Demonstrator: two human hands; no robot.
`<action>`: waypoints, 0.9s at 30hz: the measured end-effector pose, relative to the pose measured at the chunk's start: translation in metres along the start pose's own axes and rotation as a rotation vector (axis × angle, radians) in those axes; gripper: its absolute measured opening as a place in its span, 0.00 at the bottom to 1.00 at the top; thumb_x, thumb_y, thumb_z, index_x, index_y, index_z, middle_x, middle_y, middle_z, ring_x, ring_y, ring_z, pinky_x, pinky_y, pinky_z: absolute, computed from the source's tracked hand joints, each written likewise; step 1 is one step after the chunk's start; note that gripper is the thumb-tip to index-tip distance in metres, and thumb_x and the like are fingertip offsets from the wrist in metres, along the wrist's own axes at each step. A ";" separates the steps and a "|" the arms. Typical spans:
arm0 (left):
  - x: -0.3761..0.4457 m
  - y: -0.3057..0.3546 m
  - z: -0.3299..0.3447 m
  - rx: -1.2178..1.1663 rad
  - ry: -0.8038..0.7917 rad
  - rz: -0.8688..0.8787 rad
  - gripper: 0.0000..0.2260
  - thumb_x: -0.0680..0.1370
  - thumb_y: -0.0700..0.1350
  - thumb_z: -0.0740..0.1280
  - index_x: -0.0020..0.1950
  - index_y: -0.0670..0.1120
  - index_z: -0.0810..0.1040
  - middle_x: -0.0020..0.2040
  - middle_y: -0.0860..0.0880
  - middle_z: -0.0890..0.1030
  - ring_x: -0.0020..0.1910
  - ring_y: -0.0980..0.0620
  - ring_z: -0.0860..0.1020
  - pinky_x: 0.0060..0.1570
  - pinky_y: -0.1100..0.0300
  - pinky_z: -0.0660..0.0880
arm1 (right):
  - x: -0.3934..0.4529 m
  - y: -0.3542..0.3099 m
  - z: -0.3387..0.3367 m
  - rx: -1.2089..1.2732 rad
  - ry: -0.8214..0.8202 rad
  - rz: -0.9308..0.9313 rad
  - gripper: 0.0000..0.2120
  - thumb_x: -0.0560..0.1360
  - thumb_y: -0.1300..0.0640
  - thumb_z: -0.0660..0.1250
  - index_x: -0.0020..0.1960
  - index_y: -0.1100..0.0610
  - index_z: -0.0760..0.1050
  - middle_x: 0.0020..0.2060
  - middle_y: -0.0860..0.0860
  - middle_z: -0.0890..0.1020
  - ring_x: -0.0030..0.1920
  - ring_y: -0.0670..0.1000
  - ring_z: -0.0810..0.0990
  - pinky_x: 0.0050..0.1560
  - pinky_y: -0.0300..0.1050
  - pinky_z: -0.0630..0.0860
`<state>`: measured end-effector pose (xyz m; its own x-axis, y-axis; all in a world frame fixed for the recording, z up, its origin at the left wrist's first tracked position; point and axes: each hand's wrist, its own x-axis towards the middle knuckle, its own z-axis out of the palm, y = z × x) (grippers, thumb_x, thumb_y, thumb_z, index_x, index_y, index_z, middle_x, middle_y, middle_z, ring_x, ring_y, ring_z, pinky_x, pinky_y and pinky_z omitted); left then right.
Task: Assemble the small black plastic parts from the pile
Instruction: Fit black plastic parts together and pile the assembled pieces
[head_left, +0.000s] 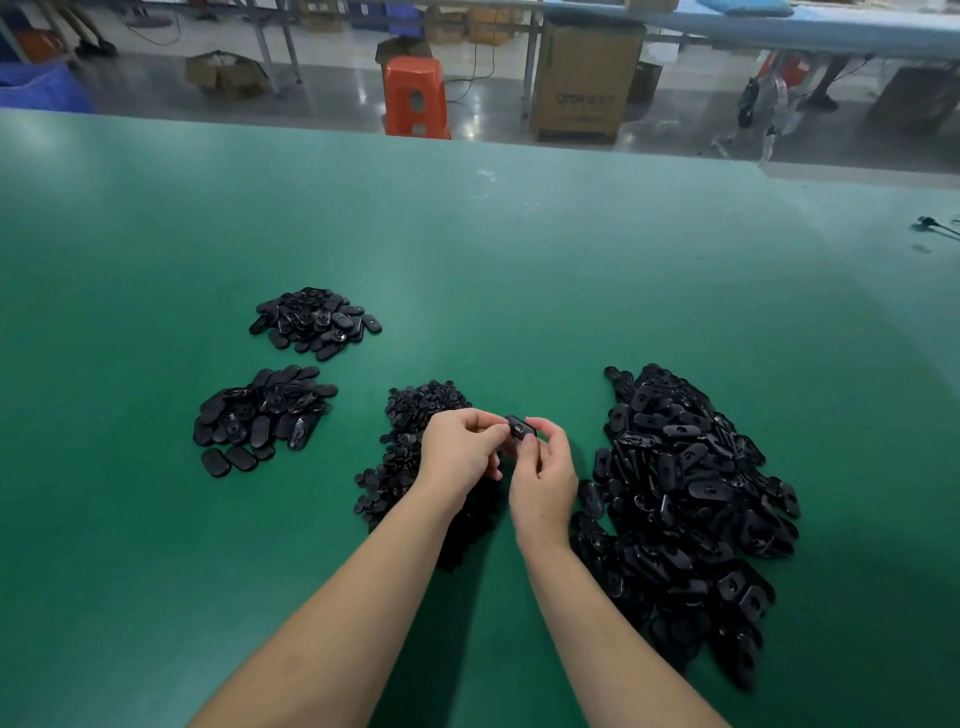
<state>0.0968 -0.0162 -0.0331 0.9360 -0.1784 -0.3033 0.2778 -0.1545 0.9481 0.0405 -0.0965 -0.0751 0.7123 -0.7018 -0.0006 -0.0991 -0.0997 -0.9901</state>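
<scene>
Together, both hands hold one small black plastic part (521, 427) just above the green table (519, 260), near the middle of the scene. The left hand (460, 447) has its fingers curled, with thumb and forefinger pinching the left end of the part. The right hand (543, 475) pinches the right end, its fingertips folded over the part's far edge and its thumb on the near side. The part is an oblong piece with a hole in its upper face; whether it is one piece or two already joined cannot be told.

Directly under and behind the left hand lies a pile of small round-edged black pieces (410, 452), running from far to near and partly hidden by the left forearm. Just right of the right hand spreads the largest pile of oblong black parts (685, 514), reaching toward the near right. Well to the left sit two smaller heaps of oblong black pieces: the nearer left heap (260, 418) and, beyond it, the farther left heap (316, 322).

Past the far edge of the table stand an orange plastic stool (415, 96) and, right of it, a cardboard box (584, 78) on the shiny floor.
</scene>
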 end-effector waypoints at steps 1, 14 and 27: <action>0.000 0.001 0.000 0.026 0.003 0.012 0.02 0.78 0.36 0.71 0.45 0.39 0.83 0.24 0.48 0.78 0.20 0.53 0.72 0.24 0.61 0.73 | 0.000 0.000 0.000 -0.010 0.002 -0.002 0.12 0.82 0.58 0.62 0.50 0.40 0.74 0.42 0.45 0.86 0.45 0.40 0.83 0.48 0.42 0.77; 0.000 0.002 0.007 0.328 0.060 0.149 0.07 0.75 0.42 0.74 0.38 0.53 0.84 0.36 0.56 0.85 0.36 0.62 0.81 0.39 0.67 0.74 | 0.001 -0.001 -0.003 -0.038 -0.027 0.007 0.10 0.81 0.60 0.62 0.54 0.46 0.76 0.41 0.44 0.86 0.45 0.43 0.82 0.49 0.47 0.78; 0.001 0.011 0.007 0.616 0.093 0.206 0.04 0.76 0.44 0.72 0.40 0.50 0.83 0.36 0.57 0.81 0.36 0.61 0.78 0.34 0.72 0.66 | 0.000 -0.002 -0.003 -0.063 -0.034 -0.006 0.09 0.82 0.61 0.62 0.55 0.49 0.77 0.43 0.45 0.86 0.44 0.41 0.82 0.47 0.43 0.77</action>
<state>0.0990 -0.0249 -0.0231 0.9794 -0.1831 -0.0855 -0.0579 -0.6597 0.7493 0.0381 -0.0984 -0.0725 0.7361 -0.6769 -0.0003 -0.1371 -0.1487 -0.9793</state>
